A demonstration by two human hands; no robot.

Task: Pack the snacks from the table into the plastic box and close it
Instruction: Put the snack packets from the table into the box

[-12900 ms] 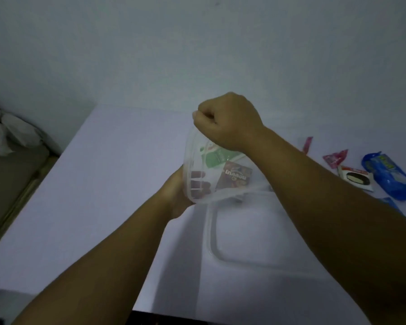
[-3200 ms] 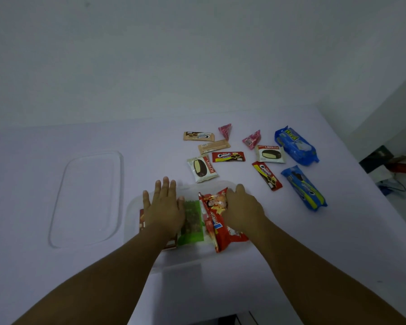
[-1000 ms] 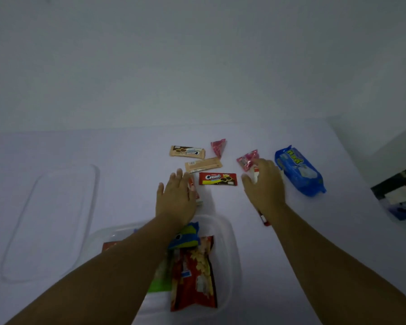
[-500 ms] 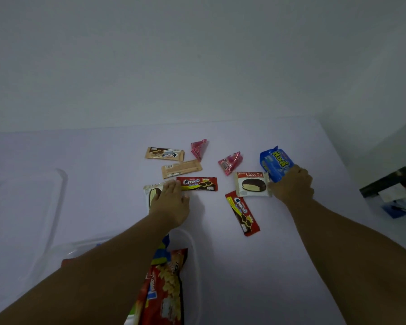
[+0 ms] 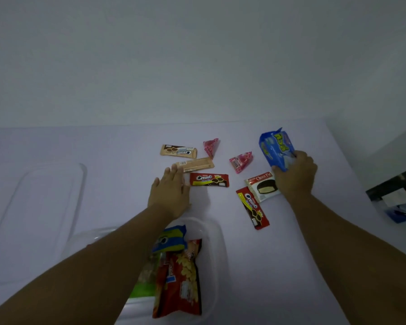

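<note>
Snacks are gathered two at a time: the blue pack (image 5: 276,148) is clutched in the right hand (image 5: 295,176) at 2 o'clock, lifted off the bench (image 5: 117,146). The left hand (image 5: 171,192) lies flat, its grip open, apparently over a snack. The box (image 5: 217,245) waits open at 6 o'clock.

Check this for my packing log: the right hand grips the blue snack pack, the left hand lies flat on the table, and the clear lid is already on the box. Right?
Not quite. In the head view the clear lid lies on the table, left of the open plastic box. The rest holds: the right hand grips the blue snack pack, and the left hand lies flat.
</note>
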